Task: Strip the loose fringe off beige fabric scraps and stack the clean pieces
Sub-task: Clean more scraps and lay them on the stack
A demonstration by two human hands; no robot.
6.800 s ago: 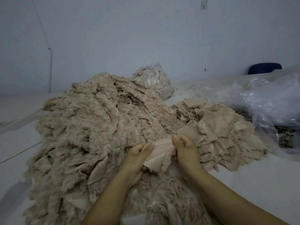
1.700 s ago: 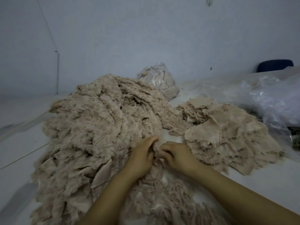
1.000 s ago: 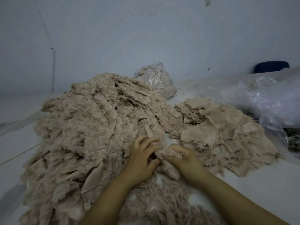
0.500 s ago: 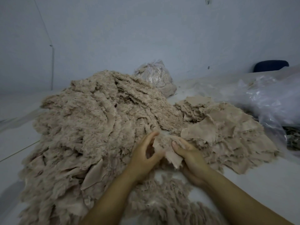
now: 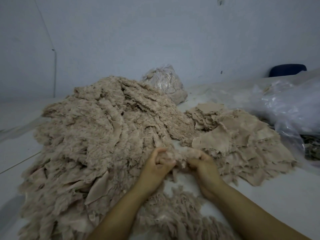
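Stripping step: left hand [image 5: 160,163] and right hand [image 5: 201,166], each clenched on one frayed beige fabric scrap [image 5: 180,157] held between them over the white counter [image 5: 270,193]. Next move, judged: pull fringe free, then lay piece on stack of clean beige pieces [image 5: 242,135].

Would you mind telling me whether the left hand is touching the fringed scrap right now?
Touching. In the head view the left hand has its fingers curled round one end of the fringed scrap.
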